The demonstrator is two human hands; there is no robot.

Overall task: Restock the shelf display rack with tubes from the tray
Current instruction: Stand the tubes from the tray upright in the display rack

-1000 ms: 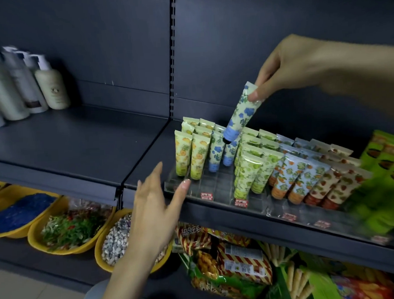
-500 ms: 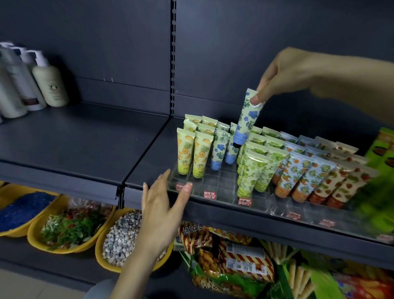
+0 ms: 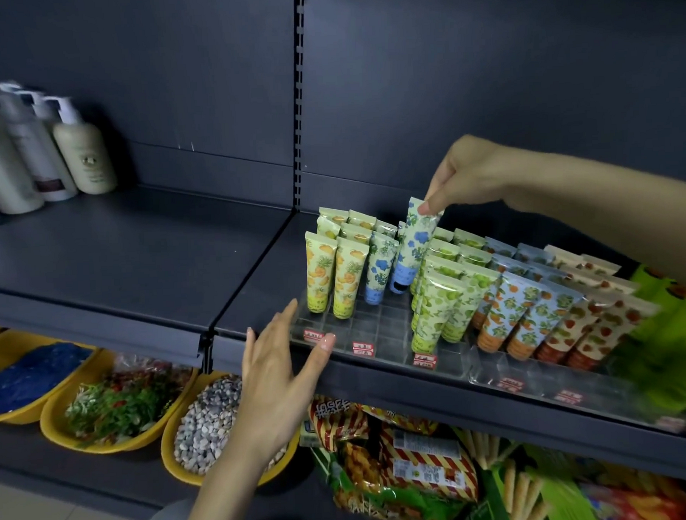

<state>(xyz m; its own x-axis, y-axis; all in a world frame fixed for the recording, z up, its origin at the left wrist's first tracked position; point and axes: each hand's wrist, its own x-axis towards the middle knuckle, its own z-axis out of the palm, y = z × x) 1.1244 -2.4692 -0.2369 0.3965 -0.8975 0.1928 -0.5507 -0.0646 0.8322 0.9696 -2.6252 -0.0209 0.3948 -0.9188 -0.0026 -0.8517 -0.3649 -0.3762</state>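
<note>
1. The right hand (image 3: 467, 175) pinches the crimped top of a blue-flowered tube (image 3: 410, 253) between thumb and fingertips; the tube hangs cap-down and slightly tilted beneath it, its dark cap low among the cells of the clear display rack (image 3: 376, 329); whether the cap sits fully in a cell cannot be told.
2. The left hand (image 3: 279, 372) is open, fingers straight and spread, holding nothing; its thumb tip is at the rack's front edge beside a red price label (image 3: 363, 347); actual contact cannot be confirmed.
3. Done so far, judging by how things stand: just left of the held tube is another blue tube (image 3: 377, 274), and further left the yellow-fruit tubes (image 3: 334, 276); below and to the right of the right hand the green tubes (image 3: 441, 306) reach almost to the front, with orange and strawberry rows (image 3: 572, 320) further out along that forearm.
4. Left to do: between the two hands several front cells are bare, ahead of the blue and yellow tubes; those columns look to need more tubes.
5. The supply tray is out of view (so the remaining stock cannot be judged); the task appears partly complete, with this tube not yet released.
</note>
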